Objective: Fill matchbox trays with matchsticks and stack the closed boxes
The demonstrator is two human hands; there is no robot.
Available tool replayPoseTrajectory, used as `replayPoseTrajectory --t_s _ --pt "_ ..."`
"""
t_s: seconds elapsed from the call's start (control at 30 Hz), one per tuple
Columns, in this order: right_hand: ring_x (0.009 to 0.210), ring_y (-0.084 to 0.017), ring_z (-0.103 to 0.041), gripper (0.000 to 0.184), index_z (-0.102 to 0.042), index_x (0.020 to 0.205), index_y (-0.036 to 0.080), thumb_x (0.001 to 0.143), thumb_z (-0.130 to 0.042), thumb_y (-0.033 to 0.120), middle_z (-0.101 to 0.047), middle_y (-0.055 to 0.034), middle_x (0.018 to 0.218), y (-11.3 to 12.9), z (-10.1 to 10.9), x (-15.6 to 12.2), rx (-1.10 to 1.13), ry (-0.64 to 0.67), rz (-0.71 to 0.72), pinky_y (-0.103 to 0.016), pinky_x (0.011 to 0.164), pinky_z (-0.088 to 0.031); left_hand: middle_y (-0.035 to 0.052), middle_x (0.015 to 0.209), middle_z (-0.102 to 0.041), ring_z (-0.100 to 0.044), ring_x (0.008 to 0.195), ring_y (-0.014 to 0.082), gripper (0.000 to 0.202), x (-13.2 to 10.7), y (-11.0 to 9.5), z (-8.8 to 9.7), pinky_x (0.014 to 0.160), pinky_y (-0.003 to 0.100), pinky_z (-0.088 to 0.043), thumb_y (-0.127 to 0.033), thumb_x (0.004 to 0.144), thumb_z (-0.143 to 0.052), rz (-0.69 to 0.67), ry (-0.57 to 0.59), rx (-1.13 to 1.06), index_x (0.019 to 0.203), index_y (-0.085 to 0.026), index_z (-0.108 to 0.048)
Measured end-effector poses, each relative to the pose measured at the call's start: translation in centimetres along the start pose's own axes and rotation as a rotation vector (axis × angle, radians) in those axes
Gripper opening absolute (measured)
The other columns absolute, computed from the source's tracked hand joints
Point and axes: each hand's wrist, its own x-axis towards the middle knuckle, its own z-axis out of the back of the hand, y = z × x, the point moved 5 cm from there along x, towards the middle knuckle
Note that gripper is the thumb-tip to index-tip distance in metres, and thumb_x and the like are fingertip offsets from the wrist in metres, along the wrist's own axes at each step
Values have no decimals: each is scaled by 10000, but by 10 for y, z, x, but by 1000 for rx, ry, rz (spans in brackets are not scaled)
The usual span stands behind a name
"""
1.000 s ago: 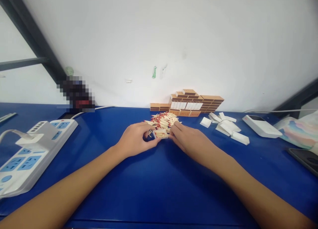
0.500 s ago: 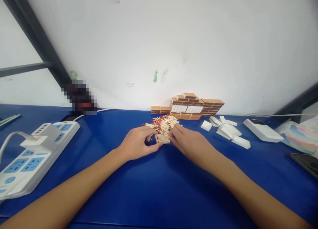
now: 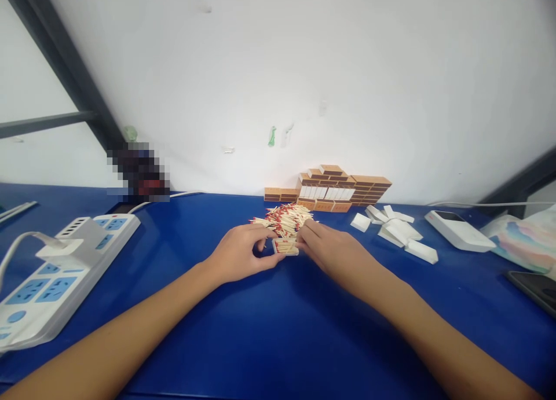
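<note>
A small white matchbox tray [image 3: 286, 251] with matches lying lengthwise in it is on the blue tabletop in front of me. My left hand [image 3: 243, 252] grips its left end between thumb and fingers. At the tray's right end is my right hand [image 3: 321, 243], its fingers pinched together over the edge. What those fingertips hold, if anything, is hidden. Right behind the tray lies a loose heap of red-tipped matches [image 3: 289, 216], close to both hands.
Brown matchboxes [image 3: 369, 189] are stacked against the wall. Several white trays [image 3: 402, 229] lie to the right, near a white device [image 3: 460, 231], a plastic packet [image 3: 521, 241] and a dark phone [image 3: 532, 290]. A power strip [image 3: 65, 278] occupies the left.
The matches in the tray now lie more evenly along it, with more of the tray's rim showing. Both hands stay almost in place; the view has shifted slightly.
</note>
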Motion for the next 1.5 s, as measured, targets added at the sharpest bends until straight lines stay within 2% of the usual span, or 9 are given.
replayPoseTrajectory --t_s 0.23,0.43,0.67,0.8,0.9,1.2,1.37,1.5 --pt "793 -177 -632 149 -611 991 185 1088 -523 256 -662 -75 991 -3 3 0 52 -50 -18 -293 612 -385 -32 710 -607 -500 613 120 301 1 1 -2 630 274 -393 -468 880 -761 0 32 -3 1042 -215 -760" --pt "858 -188 -615 117 -660 977 190 1029 -564 145 -642 -94 1027 8 6 0 78 -82 23 -280 633 -416 -33 732 -617 -525 638 119 304 1 -5 -2 647 268 -401 -448 887 -774 -49 44 -26 1069 -205 -760" --pt "854 -181 -626 154 -694 1025 204 1050 -543 187 -630 -81 1042 -7 9 -1 365 4 -4 -298 742 -495 -39 732 -630 -532 624 109 313 0 -1 -2 641 262 -401 -463 897 -767 -33 34 -33 1087 -213 -758" --pt "896 -190 -634 101 -690 1014 209 1014 -601 162 -627 -68 1051 -10 7 0 524 76 -61 -315 786 -514 -41 737 -635 -546 634 109 288 0 -1 -2 647 259 -409 -435 904 -768 -49 37 -39 1099 -225 -754" --pt "911 -192 -637 100 -680 1009 213 996 -617 136 -634 -59 1046 -10 4 0 589 83 -95 -321 800 -518 -40 753 -657 -560 647 113 278 1 -1 -2 658 263 -421 -440 908 -767 -36 46 -40 1090 -230 -754" --pt "963 -224 -620 112 -608 969 202 1031 -529 153 -626 -93 1043 -6 6 2 513 20 -53 -373 849 -546 -20 774 -666 -581 681 129 310 1 -2 -2 674 279 -428 -504 907 -756 -40 47 -46 1027 -218 -766" --pt "1015 -225 -616 93 -624 1004 204 1039 -544 170 -618 -95 1087 -1 5 3 545 -40 -38 -388 899 -549 -21 778 -661 -572 683 129 315 1 -2 -2 673 278 -424 -498 897 -767 -43 50 -45 1043 -219 -767" --pt "1001 -217 -610 91 -649 1020 202 1038 -563 181 -620 -92 1093 3 -3 2 551 -71 -19 -375 877 -551 -19 793 -664 -595 724 138 281 1 -2 -2 680 273 -425 -442 879 -794 -42 69 -43 1054 -223 -771"
